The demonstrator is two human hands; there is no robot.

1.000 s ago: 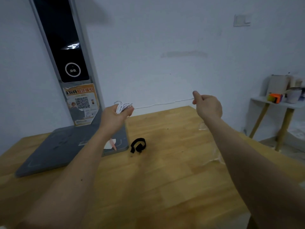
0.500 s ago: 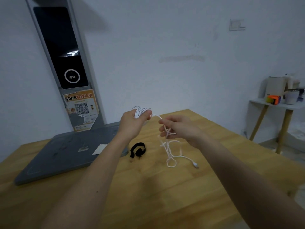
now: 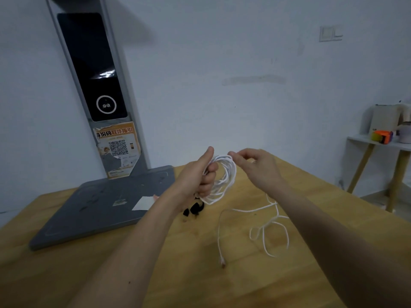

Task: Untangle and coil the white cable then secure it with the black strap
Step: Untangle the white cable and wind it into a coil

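White cable (image 3: 222, 178) now forms a bigger coil gripped in the left hand (image 3: 201, 174); the right hand (image 3: 255, 167), back from its outstretched pull, pinches on another loop. Slack remains on the bench (image 3: 155, 274); black strap (image 3: 193, 210) waits.

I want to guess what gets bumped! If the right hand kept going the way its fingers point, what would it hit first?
The right hand points left, pinching the thin white cable. Going on, it would probably first meet the cable's coiled loops, then the left hand gripping them, though depth is hard to judge.
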